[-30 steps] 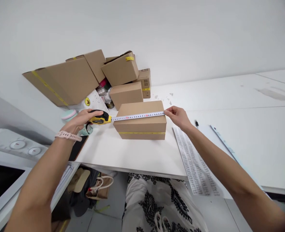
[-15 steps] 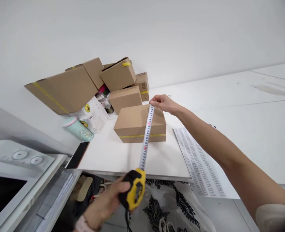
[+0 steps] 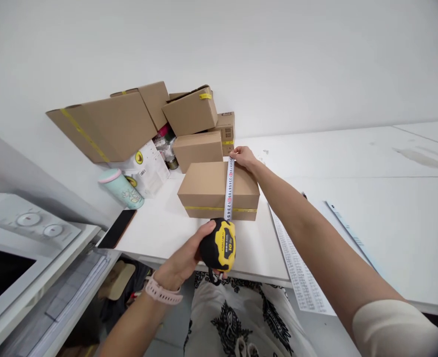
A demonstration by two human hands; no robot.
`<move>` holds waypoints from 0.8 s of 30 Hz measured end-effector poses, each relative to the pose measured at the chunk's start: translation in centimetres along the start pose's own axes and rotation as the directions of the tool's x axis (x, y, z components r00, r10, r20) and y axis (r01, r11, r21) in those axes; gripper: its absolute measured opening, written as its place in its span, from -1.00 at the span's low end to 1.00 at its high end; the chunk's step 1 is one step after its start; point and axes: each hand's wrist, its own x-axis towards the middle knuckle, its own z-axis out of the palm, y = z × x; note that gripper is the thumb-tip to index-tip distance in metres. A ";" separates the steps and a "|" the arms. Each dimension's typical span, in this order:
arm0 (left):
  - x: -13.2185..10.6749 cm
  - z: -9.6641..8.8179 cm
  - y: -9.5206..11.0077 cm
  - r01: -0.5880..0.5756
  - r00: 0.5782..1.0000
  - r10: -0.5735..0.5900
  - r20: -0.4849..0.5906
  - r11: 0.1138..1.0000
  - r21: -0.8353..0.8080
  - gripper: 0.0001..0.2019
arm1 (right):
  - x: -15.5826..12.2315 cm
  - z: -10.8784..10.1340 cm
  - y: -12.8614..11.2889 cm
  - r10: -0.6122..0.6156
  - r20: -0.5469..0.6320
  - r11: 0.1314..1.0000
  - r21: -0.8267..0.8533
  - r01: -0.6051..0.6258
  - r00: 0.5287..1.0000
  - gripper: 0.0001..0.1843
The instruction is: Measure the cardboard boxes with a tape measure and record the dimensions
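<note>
A cardboard box (image 3: 204, 179) with yellow tape along its front lies on the white table. Across its top runs the white blade of a tape measure (image 3: 226, 245), whose case is black and yellow. My left hand (image 3: 189, 253), with a pink band at the wrist, is wrapped round the case just in front of the box. At the box's far edge, my right hand (image 3: 244, 156) pinches the end of the blade between thumb and fingers. Part of the blade's end is hidden by those fingers.
Several more cardboard boxes (image 3: 191, 114) are stacked against the wall. A mint tumbler (image 3: 124, 190) and a dark phone (image 3: 117, 228) stand and lie at the left, beside a white appliance (image 3: 25, 233). Printed sheets (image 3: 300, 267) lie under my right forearm.
My left hand has brought the tape measure case up and closer to the box, so less blade is out. My right hand still pinches its end at the far edge.
</note>
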 end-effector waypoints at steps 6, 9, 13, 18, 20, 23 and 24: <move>-1.6 -1.2 0.8 0.079 0.995 -0.077 -0.071 0.997 0.019 -0.35 | -0.1 0.8 0.4 0.029 0.061 0.999 -0.039 -0.027 0.998 -0.79; -1.5 -0.9 1.3 0.106 0.994 -0.105 -0.034 0.993 0.047 -0.35 | -0.1 0.8 0.5 0.039 0.070 0.999 -0.040 -0.037 0.997 -0.73; -0.9 -0.3 2.1 0.094 0.994 -0.098 0.040 0.990 0.102 -0.34 | 0.2 1.0 0.7 0.044 0.020 0.991 -0.129 -0.041 0.999 -0.72; -1.1 -0.2 2.0 0.132 0.990 -0.135 0.042 0.989 0.063 -0.27 | 0.7 1.3 0.8 0.034 0.039 0.986 -0.163 -0.027 0.999 -0.74; -1.4 -0.3 1.5 0.147 0.988 -0.148 0.036 0.988 0.042 -0.27 | 0.8 1.3 0.9 0.034 0.049 0.988 -0.155 -0.026 0.998 -0.73; -1.8 -0.2 1.1 0.174 0.983 -0.175 0.051 0.984 0.034 -0.26 | 0.8 1.2 0.8 0.045 0.044 0.987 -0.159 -0.037 0.998 -0.71; -1.9 -0.2 1.0 0.173 0.983 -0.175 0.059 0.984 0.035 -0.26 | 0.8 1.2 0.9 0.049 0.041 0.986 -0.161 -0.042 0.998 -0.71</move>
